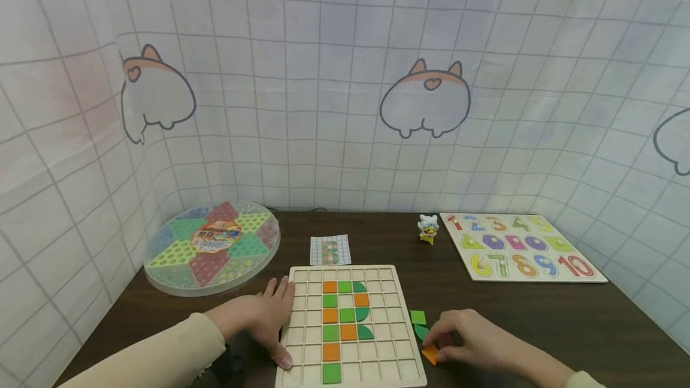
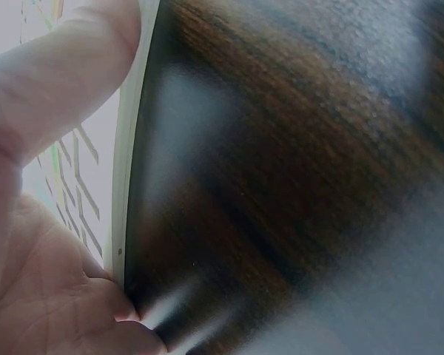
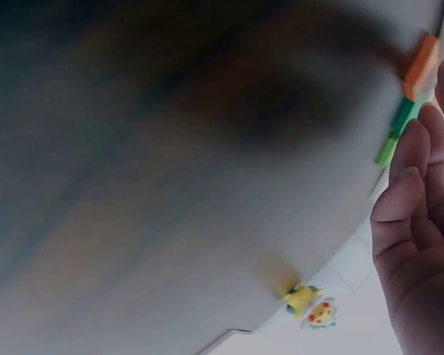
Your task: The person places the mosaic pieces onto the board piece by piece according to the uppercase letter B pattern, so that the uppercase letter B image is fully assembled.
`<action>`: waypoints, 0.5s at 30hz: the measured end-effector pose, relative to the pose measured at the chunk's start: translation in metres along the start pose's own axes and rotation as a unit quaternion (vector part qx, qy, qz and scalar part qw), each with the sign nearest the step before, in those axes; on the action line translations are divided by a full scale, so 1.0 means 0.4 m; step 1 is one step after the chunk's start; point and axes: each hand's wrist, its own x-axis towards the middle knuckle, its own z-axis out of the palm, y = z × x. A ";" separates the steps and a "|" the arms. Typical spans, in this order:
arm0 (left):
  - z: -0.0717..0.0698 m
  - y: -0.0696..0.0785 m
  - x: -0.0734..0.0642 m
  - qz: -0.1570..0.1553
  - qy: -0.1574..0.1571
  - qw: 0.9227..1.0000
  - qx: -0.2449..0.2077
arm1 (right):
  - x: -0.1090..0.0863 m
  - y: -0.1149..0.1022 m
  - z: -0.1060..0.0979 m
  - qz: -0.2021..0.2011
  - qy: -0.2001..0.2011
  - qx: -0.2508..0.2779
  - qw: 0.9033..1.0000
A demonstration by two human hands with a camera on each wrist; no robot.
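Note:
A pale wooden grid board [image 1: 385, 349] lies at the front middle of the table. Orange and green square tiles, plus several dark green quarter-round tiles [image 1: 365, 332], fill some of its cells. Along the board's left edge rests my left hand [image 1: 269, 316], fingers spread and thumb on the near-left rim; the left wrist view has this thumb [image 2: 66, 70] over the edge. Right of the board, my right hand [image 1: 471, 340] pinches an orange square tile [image 1: 430, 354] between thumb and fingers. Just beyond it lie a dark green rounded tile [image 1: 421, 332] and a light green square tile [image 1: 417, 317].
Behind the board is a small printed pattern card [image 1: 330, 250]. A round Chinese checkers board [image 1: 212, 247] sits at the back left. Toward the back right are a small figurine [image 1: 428, 229] and a number-and-shape puzzle board [image 1: 520, 247]. A grid-patterned curtain [image 1: 345, 166] encloses the table.

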 end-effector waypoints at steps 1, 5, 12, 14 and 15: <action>-0.001 0.000 -0.001 0.000 0.001 1.000 0.000 | -0.006 0.030 0.009 -0.009 -0.003 -0.002 1.000; -0.002 0.001 -0.004 0.001 0.001 1.000 -0.001 | -0.018 0.069 0.025 -0.017 -0.012 0.003 1.000; -0.002 -0.004 -0.004 0.002 -0.001 1.000 0.000 | -0.019 -0.041 -0.009 0.010 -0.012 -0.014 1.000; -0.001 -0.005 -0.002 0.003 -0.001 1.000 -0.001 | -0.022 -0.027 -0.004 0.035 -0.014 -0.002 0.999; -0.001 -0.005 -0.001 0.003 -0.001 1.000 -0.001 | -0.025 0.000 0.004 0.042 -0.015 0.003 0.999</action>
